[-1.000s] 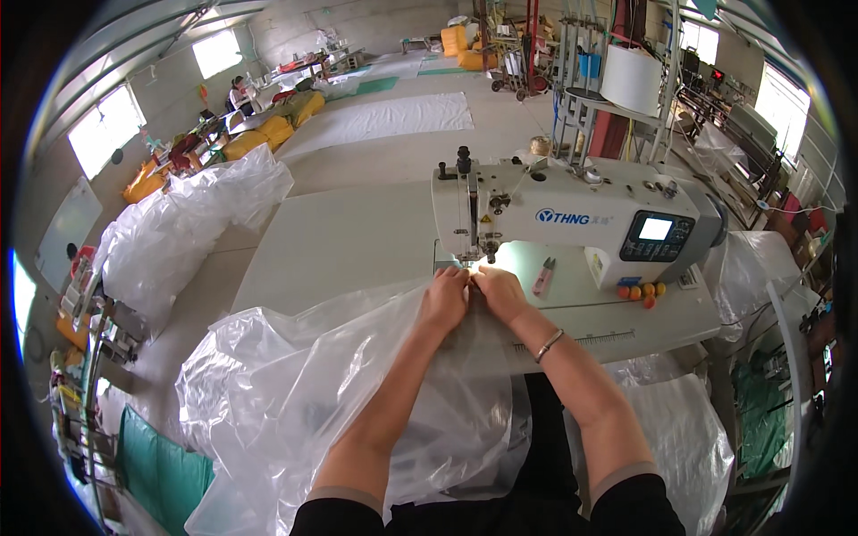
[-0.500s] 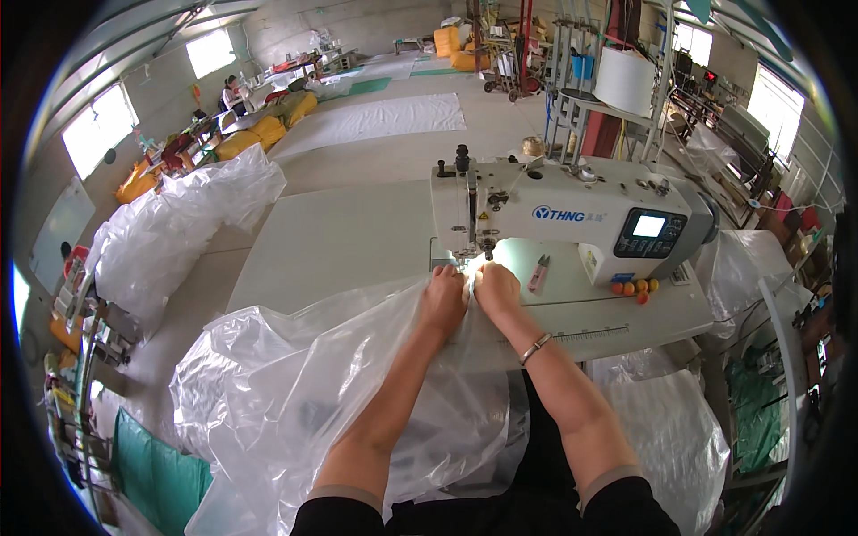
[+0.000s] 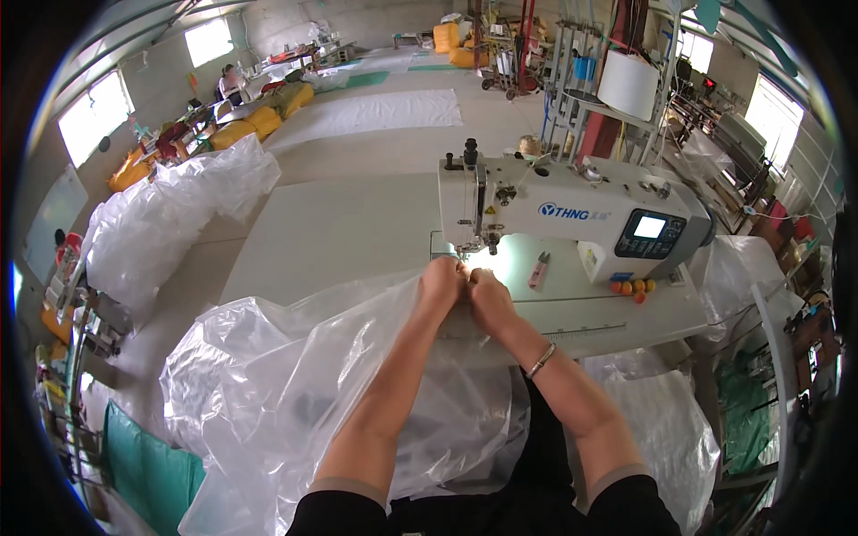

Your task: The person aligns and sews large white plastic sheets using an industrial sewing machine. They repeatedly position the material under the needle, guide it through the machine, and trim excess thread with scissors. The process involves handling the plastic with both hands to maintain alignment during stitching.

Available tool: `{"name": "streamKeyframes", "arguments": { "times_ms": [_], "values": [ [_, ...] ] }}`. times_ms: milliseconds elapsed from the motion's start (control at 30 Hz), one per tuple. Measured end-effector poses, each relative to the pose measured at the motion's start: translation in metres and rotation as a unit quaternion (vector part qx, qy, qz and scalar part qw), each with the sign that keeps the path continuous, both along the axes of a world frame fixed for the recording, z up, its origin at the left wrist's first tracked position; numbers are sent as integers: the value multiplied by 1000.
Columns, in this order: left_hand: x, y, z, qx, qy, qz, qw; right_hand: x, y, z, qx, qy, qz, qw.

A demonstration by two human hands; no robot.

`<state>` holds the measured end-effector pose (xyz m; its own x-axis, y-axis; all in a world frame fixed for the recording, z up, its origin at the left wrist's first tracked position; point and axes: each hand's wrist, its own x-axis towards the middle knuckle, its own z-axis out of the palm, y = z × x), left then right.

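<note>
A large clear plastic sheet (image 3: 268, 375) spills over the near edge of the table and across my lap. Its edge runs up to the needle area of a white sewing machine (image 3: 527, 201). Just in front of the needle, my left hand (image 3: 441, 282) is closed on the sheet. Close beside it my right hand (image 3: 490, 299) is closed too, pinching at the sheet's edge; the fingertips of both hands nearly meet. The machine's lamp glares there, so the exact grip and the presser foot are hard to make out.
Right of my hands, thread snips (image 3: 539, 270) and several small orange and red balls (image 3: 633, 288) lie on the machine table (image 3: 331, 237). More plastic sheeting (image 3: 179, 214) is heaped at the left. A white thread cone (image 3: 626, 87) stands behind the machine. Another person (image 3: 231, 85) is far back left.
My right hand has drawn slightly nearer to me and closer to my left hand. The left hand stays closed on the sheet by the needle. The view has shifted a little.
</note>
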<state>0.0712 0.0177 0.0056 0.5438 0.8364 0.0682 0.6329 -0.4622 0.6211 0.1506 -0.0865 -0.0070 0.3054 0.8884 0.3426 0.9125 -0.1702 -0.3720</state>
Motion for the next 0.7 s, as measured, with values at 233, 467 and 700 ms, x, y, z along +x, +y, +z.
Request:
{"name": "streamKeyframes", "arguments": {
  "times_ms": [233,467,700],
  "values": [
    [1,-10,-6,37,-83,35,995,31,-2,15,102,218,-52,969],
    [-5,-13,-12,96,-145,-2,985,16,18,24,-83,90,-152,981],
    [-12,-14,-15,145,-133,-24,980,16,25,17,-75,128,-131,980]
  ]
}}
